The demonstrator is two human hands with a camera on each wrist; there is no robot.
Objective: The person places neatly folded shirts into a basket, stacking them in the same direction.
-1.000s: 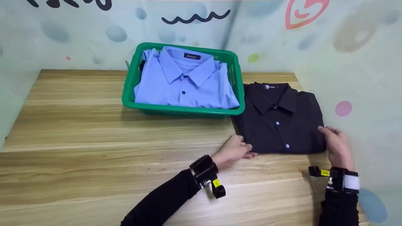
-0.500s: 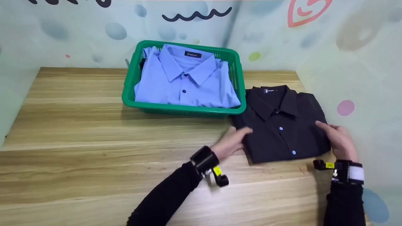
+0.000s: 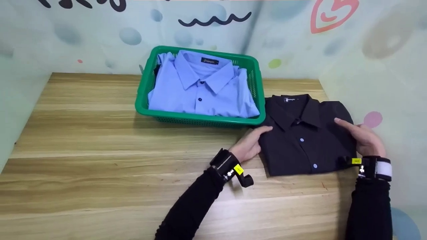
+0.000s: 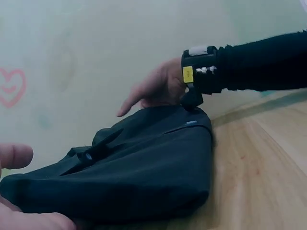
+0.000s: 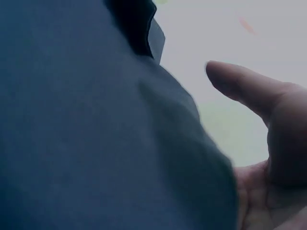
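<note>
Shirt (image 3: 287, 150), black and folded, at the table's (image 3: 100, 166) right, just beside the basket (image 3: 143, 86) | I had left hand (image 3: 248, 145) and right hand (image 3: 368, 140) at opposite edges, thumbs clear of cloth, nothing clamped | finger reach beneath: I couldn't tell | risk, I judged: uneven squeezing could buckle the fold; catching only the top layer could open it

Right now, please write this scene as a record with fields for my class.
Surface: light wood-grain table
Container: rectangular green perforated basket
In container: folded light-blue collared shirt
Beside container: folded black collared shirt, to the person's right
Left hand: at the black shirt's left edge, thumb over its top
Right hand: at its right edge, thumb straight, raised clear of it
</note>
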